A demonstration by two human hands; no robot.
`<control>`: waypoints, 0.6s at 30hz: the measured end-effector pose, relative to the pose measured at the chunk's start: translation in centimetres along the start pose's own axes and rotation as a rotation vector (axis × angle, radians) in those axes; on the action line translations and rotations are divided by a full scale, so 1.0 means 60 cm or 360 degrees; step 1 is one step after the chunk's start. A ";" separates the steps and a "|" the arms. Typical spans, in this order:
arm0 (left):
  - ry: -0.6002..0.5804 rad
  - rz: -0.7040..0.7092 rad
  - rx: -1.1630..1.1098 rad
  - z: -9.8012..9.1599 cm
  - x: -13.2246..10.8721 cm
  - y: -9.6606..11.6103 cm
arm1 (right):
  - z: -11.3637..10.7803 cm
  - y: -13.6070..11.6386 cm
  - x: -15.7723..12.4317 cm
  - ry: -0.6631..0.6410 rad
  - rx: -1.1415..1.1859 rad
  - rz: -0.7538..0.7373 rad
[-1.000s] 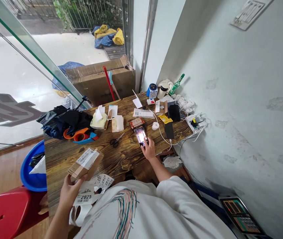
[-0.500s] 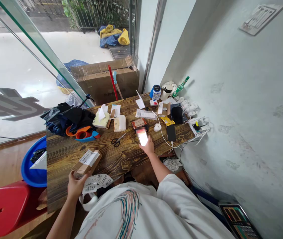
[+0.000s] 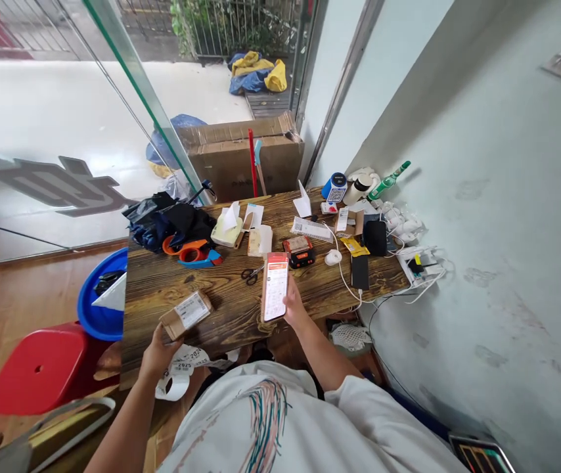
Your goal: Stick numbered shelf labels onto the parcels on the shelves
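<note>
My left hand (image 3: 159,357) is closed round the near end of a small cardboard box (image 3: 175,325) with a white printed label on its top. Below that hand hangs a roll of white number labels (image 3: 176,387), some printed 2025; whether the fingers also hold it, I cannot tell. A smartphone (image 3: 276,284) with a lit red and white screen is upright in my right hand (image 3: 296,307), thumb at the screen's lower right. Just left of the phone lie dark scissors (image 3: 249,276), partly covered by it. Behind it rests a black and orange device (image 3: 300,255).
The wooden table (image 3: 155,286) also bears orange and blue tape dispensers (image 3: 194,253), black bags (image 3: 175,220), paper pads (image 3: 260,241), a white cable and a power strip (image 3: 421,264). On the floor at left stand a red stool (image 3: 39,368) and a blue tub (image 3: 90,302).
The phone has come nearer to me and turned its screen to my view. The box sits lower and flatter, its label facing up. My view has swung left.
</note>
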State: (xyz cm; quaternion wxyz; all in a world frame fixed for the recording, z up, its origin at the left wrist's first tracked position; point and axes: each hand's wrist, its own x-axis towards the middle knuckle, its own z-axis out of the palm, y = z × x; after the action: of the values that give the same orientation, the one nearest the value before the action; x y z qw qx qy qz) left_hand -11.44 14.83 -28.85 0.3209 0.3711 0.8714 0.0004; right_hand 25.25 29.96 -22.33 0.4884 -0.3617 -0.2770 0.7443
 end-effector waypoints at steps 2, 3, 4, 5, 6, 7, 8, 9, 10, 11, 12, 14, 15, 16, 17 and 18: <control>-0.0002 -0.0003 -0.0005 -0.005 -0.003 -0.022 | 0.045 0.007 -0.002 -0.0009 0.0107 0.0030; -0.0004 0.0012 -0.0020 -0.008 -0.007 -0.035 | 0.065 0.015 -0.003 -0.0002 0.0145 0.0083; -0.0010 0.0038 -0.0037 -0.011 -0.014 -0.048 | 0.082 0.023 -0.005 0.0006 0.0179 0.0142; -0.0017 0.0069 -0.0053 -0.014 -0.023 -0.063 | 0.098 0.034 -0.009 0.0022 0.0212 0.0191; -0.0022 0.0102 -0.0071 -0.018 -0.034 -0.079 | 0.113 0.045 -0.014 0.0042 0.0239 0.0233; -0.0023 0.0134 -0.0099 -0.022 -0.049 -0.096 | 0.128 0.056 -0.021 0.0073 0.0258 0.0262; -0.0011 0.0155 -0.0127 -0.027 -0.065 -0.114 | 0.143 0.067 -0.029 0.0101 0.0270 0.0287; 0.0003 0.0162 -0.0156 -0.033 -0.083 -0.132 | 0.159 0.079 -0.039 0.0118 0.0279 0.0315; 0.0019 0.0163 -0.0191 -0.040 -0.102 -0.150 | 0.176 0.090 -0.050 0.0113 0.0297 0.0351; 0.0036 0.0155 -0.0236 -0.048 -0.122 -0.169 | 0.194 0.102 -0.062 0.0084 0.0328 0.0400; 0.0050 0.0137 -0.0289 -0.056 -0.141 -0.189 | 0.212 0.113 -0.075 0.0043 0.0368 0.0463; 0.0069 0.0072 -0.0391 -0.074 -0.176 -0.232 | 0.249 0.138 -0.100 -0.0019 0.0437 0.0616; 0.0079 0.0027 -0.0430 -0.082 -0.192 -0.255 | 0.267 0.150 -0.111 -0.0026 0.0447 0.0700; 0.0100 -0.0019 -0.0455 -0.089 -0.205 -0.279 | 0.284 0.162 -0.121 -0.0027 0.0439 0.0787; 0.0127 -0.0066 -0.0466 -0.095 -0.217 -0.303 | 0.300 0.173 -0.130 -0.0027 0.0416 0.0870; 0.0156 -0.0111 -0.0465 -0.100 -0.227 -0.327 | 0.314 0.183 -0.137 -0.0028 0.0386 0.0940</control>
State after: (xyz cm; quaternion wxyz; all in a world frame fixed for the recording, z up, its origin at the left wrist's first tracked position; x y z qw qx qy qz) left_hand -20.41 -6.80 -21.15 0.3284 0.2896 0.8890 0.1341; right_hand 6.38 17.16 -17.55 0.2884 -0.3591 -0.0734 0.8846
